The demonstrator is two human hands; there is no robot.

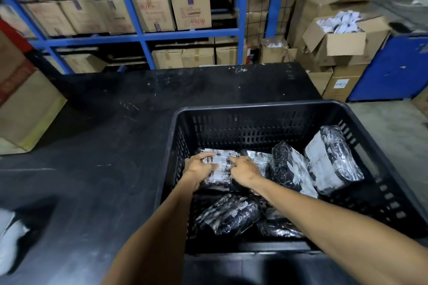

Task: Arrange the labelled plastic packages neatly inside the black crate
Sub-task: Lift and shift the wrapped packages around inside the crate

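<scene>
A black slotted crate (261,109) stands on the black table, right of centre. Inside it lie several black plastic packages with white labels. Both my hands reach into its far left corner. My left hand (199,167) and my right hand (243,171) both rest on one flat labelled package (221,161), fingers curled over its label. Two more packages lean upright at the right: one in the middle (290,170) and one against the right wall (331,161). Another package (228,213) lies tilted near the front, partly under my forearms.
The black table (111,146) stretches to the left and behind the crate. A large cardboard box (25,109) stands at its left edge. A white and black bag (11,236) lies at the near left. Blue shelving with cartons (152,11) fills the background.
</scene>
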